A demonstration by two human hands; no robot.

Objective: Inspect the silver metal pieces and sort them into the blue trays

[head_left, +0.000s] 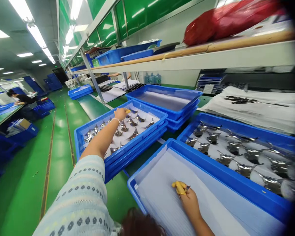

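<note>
My left hand [120, 113] reaches to the far side of a stacked blue tray [135, 151] holding several shiny, pointed metal pieces [133, 133] on white paper. Its fingers look curled, with yellow covering on a fingertip; what they grip, if anything, is hidden among the pieces. Over a nearer blue tray [170, 142] lined with white paper [159, 173], my right hand [186, 195] has its fingers closed, with yellow finger covers. A small dark bit shows by these fingers, too small to name.
On the right, another blue tray [226, 123] holds several similar metal pieces. Behind stand stacked blue trays [163, 113] with a paper lining. A shelf [199, 60] runs overhead, carrying a red bag [211, 28]. A person [22, 98] sits at a far left bench.
</note>
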